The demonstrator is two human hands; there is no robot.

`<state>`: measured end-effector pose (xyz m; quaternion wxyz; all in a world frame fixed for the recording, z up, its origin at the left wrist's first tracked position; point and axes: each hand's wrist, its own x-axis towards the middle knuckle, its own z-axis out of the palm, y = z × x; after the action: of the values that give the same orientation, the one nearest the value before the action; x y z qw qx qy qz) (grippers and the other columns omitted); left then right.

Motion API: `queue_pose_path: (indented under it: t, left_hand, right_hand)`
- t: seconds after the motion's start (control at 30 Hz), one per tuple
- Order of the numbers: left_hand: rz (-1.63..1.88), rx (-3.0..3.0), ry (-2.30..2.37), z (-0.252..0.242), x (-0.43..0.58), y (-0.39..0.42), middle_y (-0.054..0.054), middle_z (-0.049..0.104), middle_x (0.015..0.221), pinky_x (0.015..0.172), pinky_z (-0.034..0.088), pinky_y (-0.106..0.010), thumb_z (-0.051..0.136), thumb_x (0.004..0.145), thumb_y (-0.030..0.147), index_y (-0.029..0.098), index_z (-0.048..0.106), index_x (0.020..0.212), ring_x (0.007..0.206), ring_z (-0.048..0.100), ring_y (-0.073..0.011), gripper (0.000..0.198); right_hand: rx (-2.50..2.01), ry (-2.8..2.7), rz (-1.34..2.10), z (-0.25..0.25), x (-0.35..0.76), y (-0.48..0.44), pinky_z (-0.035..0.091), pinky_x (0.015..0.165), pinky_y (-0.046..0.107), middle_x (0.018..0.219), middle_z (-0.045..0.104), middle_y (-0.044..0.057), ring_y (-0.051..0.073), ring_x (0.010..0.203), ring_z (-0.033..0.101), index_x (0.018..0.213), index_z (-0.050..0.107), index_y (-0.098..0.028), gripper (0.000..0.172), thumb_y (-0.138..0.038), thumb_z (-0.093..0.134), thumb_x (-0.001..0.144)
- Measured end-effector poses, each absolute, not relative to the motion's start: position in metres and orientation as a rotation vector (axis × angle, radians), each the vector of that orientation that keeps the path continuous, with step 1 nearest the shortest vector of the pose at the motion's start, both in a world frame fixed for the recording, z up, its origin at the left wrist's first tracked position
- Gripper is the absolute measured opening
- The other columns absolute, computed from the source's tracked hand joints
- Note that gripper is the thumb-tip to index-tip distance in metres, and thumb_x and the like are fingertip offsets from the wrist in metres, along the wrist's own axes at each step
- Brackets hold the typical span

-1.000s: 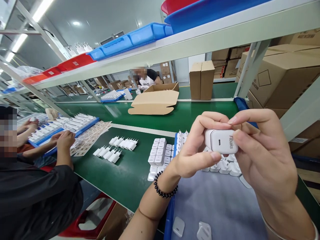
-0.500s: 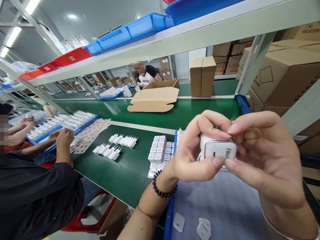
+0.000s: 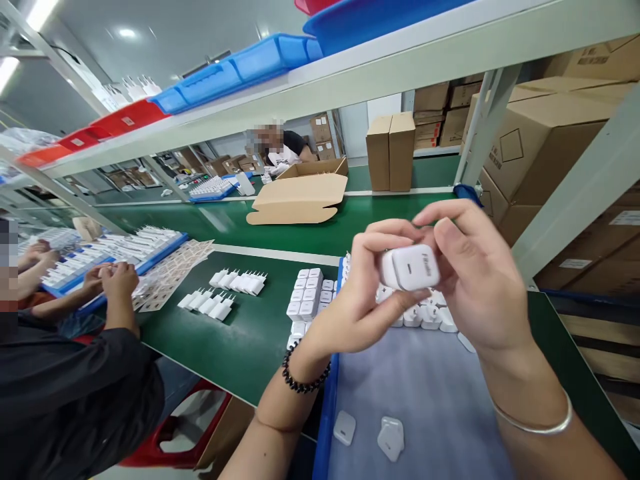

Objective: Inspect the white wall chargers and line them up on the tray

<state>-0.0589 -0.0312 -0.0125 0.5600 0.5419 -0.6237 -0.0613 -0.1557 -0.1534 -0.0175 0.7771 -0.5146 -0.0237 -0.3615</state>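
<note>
A white charger block (image 3: 420, 267) with a port slot and grey lettering on its end face is held up in front of me. My left hand (image 3: 363, 293) is closed around its left side, thumb below and fingers above. My right hand (image 3: 483, 280) is at its right side, thumb lifted off and fingers apart; some fingertips are hidden behind the block. Beneath the hands is a blue tray (image 3: 326, 427) with a grey lining, holding a row of white plug pieces (image 3: 430, 317). Two flat white pieces, a square cover (image 3: 345, 427) and a larger piece (image 3: 391, 437), lie near its front.
Left of the tray stand stacked white chargers (image 3: 306, 293). Farther left are white plugs (image 3: 223, 293) on the green table (image 3: 215, 353). A co-worker's hand (image 3: 120, 277) works beside a sticker sheet (image 3: 173, 273). A shelf beam (image 3: 280, 100) with bins crosses above; cartons (image 3: 565, 133) stand right.
Both hands and the charger have moved slightly left and away from me. My right thumb has come off the charger's face, and the right hand has loosened.
</note>
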Motion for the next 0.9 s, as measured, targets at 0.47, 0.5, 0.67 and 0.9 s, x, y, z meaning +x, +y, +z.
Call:
queue_pose_path:
  t: [0.47, 0.5, 0.67, 0.9]
  left_hand:
    - [-0.274, 2.599, -1.323, -0.115, -0.045, 0.032, -0.011, 0.074, 0.109, 0.08, 0.059, -0.039, 0.072, 0.083, 0.011, 0.017, 0.06, 0.127, 0.09, 0.072, -0.0269, 0.047]
    - [-0.254, 2.591, -1.34, -0.12, -0.045, 0.032, -0.012, 0.073, 0.114, 0.085, 0.059, -0.04, 0.07, 0.084, 0.01, 0.018, 0.059, 0.127, 0.097, 0.072, -0.028, 0.045]
    - [-0.205, 2.504, -1.501, -0.133, -0.038, 0.027, -0.011, 0.064, 0.132, 0.103, 0.055, -0.041, 0.056, 0.093, 0.007, 0.02, 0.063, 0.114, 0.12, 0.065, -0.0261, 0.026]
    - [-0.216, 2.441, -1.614, -0.144, -0.029, 0.017, -0.009, 0.065, 0.125, 0.093, 0.057, -0.037, 0.045, 0.098, 0.011, 0.022, 0.067, 0.113, 0.106, 0.065, -0.0219, 0.029]
  right_hand:
    - [-1.199, -0.098, -0.772, -0.009, -0.17, -0.176, 0.041, 0.042, 0.022, 0.057, 0.05, -0.005, 0.009, 0.047, 0.046, 0.087, 0.068, -0.02, 0.007, -0.02, 0.069, 0.094]
    - [-1.221, -0.104, -0.767, -0.009, -0.17, -0.176, 0.04, 0.042, 0.022, 0.058, 0.051, -0.005, 0.009, 0.047, 0.047, 0.085, 0.069, -0.02, 0.009, -0.019, 0.069, 0.094]
    - [-1.236, -0.118, -0.722, -0.008, -0.166, -0.177, 0.042, 0.042, 0.02, 0.059, 0.052, -0.005, 0.007, 0.047, 0.048, 0.083, 0.069, -0.017, 0.01, -0.016, 0.068, 0.092]
    - [-1.302, -0.142, -0.645, -0.01, -0.162, -0.179, 0.042, 0.043, 0.02, 0.058, 0.054, -0.004, 0.008, 0.048, 0.048, 0.079, 0.069, -0.016, 0.013, -0.017, 0.068, 0.092]
